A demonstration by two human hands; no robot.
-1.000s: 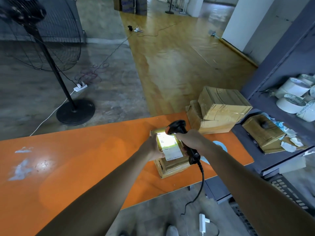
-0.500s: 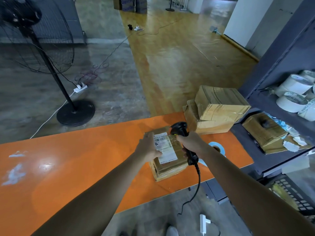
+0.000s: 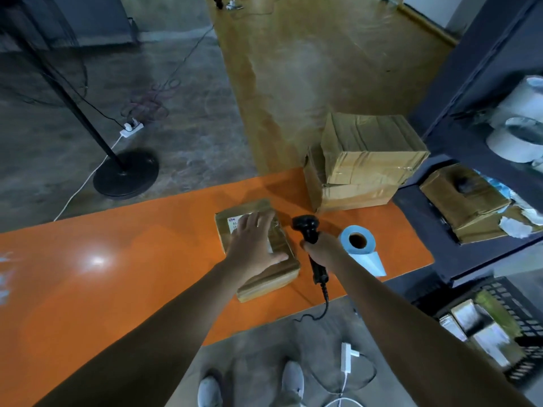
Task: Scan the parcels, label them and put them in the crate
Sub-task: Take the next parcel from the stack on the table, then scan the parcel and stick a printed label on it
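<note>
A flat brown taped parcel (image 3: 276, 277) lies on the orange table (image 3: 132, 259) near its front edge. My left hand (image 3: 254, 245) rests flat on top of it with straight fingers, covering most of its white label (image 3: 234, 222). Just right of the parcel, my right hand (image 3: 321, 249) grips the handle of a black barcode scanner (image 3: 307, 227), its head pointing away and its cable hanging off the table. A black crate (image 3: 514, 295) with packets inside stands on the floor at the lower right.
A blue label roll (image 3: 357, 242) lies right of the scanner. Two stacked cardboard boxes (image 3: 364, 160) sit at the table's far right corner. A dark shelf unit (image 3: 484, 113) with tape rolls and a box stands to the right. A fan stand (image 3: 126, 177) and cables are on the floor.
The scanner's light has gone out and my right hand has drawn the scanner off the parcel to its right. My left hand has moved from the parcel's side onto its top.
</note>
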